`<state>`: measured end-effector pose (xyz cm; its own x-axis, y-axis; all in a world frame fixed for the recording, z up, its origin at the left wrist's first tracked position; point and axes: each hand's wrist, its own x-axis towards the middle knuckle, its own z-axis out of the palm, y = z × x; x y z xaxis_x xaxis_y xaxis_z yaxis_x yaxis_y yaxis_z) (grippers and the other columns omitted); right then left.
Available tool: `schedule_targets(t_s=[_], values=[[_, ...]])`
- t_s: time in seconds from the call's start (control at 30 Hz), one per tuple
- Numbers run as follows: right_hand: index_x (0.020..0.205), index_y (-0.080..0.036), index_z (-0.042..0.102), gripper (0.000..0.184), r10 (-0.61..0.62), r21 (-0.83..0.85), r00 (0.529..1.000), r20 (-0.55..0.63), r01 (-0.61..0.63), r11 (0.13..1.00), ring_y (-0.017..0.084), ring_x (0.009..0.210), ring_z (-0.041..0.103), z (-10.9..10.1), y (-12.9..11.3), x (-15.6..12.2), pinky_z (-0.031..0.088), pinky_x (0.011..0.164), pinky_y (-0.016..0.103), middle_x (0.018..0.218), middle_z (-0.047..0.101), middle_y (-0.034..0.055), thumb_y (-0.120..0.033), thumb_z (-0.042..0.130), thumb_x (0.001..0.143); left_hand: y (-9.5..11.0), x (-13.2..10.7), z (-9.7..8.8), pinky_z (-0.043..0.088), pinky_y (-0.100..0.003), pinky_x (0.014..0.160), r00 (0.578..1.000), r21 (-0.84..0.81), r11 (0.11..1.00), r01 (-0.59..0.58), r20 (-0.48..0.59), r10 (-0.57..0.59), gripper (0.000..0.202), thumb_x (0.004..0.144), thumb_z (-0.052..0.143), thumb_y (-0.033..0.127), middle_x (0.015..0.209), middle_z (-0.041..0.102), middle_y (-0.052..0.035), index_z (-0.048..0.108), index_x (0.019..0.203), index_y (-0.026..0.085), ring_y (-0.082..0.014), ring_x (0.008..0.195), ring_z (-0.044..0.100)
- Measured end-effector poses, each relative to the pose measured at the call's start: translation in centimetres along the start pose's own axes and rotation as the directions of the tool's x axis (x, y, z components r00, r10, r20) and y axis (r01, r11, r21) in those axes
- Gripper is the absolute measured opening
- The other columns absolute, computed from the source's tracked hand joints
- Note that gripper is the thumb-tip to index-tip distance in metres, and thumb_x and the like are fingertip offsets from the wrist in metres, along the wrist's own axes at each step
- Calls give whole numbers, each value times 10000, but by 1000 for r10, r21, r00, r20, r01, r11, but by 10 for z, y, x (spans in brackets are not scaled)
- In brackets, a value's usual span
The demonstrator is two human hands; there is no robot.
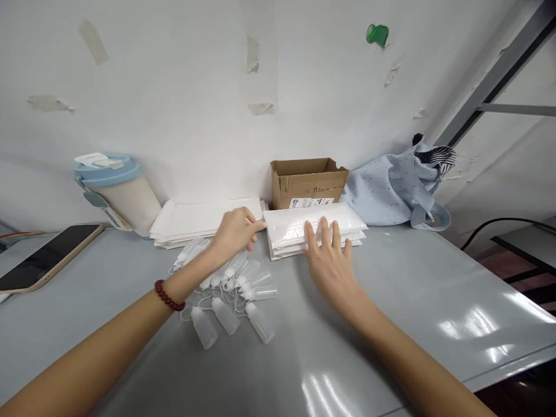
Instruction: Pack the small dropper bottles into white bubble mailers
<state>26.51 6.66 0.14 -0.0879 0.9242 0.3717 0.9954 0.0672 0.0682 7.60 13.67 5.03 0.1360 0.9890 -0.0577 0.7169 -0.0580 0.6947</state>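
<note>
My right hand (330, 260) lies with its fingers spread on the top white bubble mailer (286, 225) of a small stack. At that stack's left edge, my left hand (237, 233) has its fingers curled, with a fingertip and thumb at the mailer's corner. How firmly they grip there is partly hidden. Below my left hand, several small translucent squeeze bottles (260, 322) with tethered caps lie in a loose heap, some of them behind my wrist. A second stack of flat white mailers (191, 215) lies behind the bottles, against the wall.
An open cardboard box (310, 184) stands behind the bubble mailers. To its right slumps a light blue fabric bag (382, 188). On the left are a cream tumbler (130, 200) with a blue lid and a phone (47, 258). The grey table (391, 347) ends at the right.
</note>
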Motion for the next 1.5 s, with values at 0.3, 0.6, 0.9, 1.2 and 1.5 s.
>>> schedule_targets(t_s=[0.3, 0.6, 0.9, 1.2, 1.5], values=[[1452, -127, 320, 639, -52, 30, 994, 95, 49, 998, 471, 1374, 210, -6, -13, -5, 326, 980, 671, 1503, 254, 264, -188, 566, 866, -47, 22, -43, 387, -306, 610, 983, 497, 861, -106, -80, 167, 175, 746, 627, 357, 845, 708, -81, 627, 737, 182, -290, 830, 631], [1472, -133, 272, 678, -63, 25, 989, 134, 60, 998, 476, 1376, 199, -6, -12, -4, 318, 982, 681, 1513, 221, 262, -216, 572, 870, -46, 24, -42, 376, -281, 583, 976, 608, 779, -152, -32, 216, 235, 823, 550, 394, 879, 722, -47, 700, 850, 215, -247, 829, 630], [1464, -121, 291, 697, -76, 24, 990, 122, 74, 997, 485, 1369, 206, -6, -12, -4, 326, 976, 689, 1503, 234, 274, -229, 611, 854, -53, 24, -46, 424, -275, 600, 968, 672, 718, -184, -1, 250, 272, 865, 490, 353, 885, 721, -45, 734, 853, 233, -231, 856, 633], [1447, -109, 328, 698, -84, 40, 992, 89, 81, 996, 487, 1360, 231, -6, -13, -4, 341, 969, 678, 1490, 257, 285, -203, 639, 829, -49, 19, -38, 444, -320, 599, 932, 842, 528, -115, -92, 350, 336, 830, 388, 75, 921, 677, -169, 686, 980, 115, -306, 906, 618], [1413, -111, 363, 637, -177, 116, 967, -183, 200, 973, 422, 1377, 252, -12, -13, -6, 388, 978, 597, 1477, 288, 293, -231, 633, 849, -30, -25, -50, 470, -340, 632, 716, 883, 453, -124, -237, 657, 392, 895, 339, 100, 1013, 687, -121, 608, 1172, 169, -278, 898, 625]])
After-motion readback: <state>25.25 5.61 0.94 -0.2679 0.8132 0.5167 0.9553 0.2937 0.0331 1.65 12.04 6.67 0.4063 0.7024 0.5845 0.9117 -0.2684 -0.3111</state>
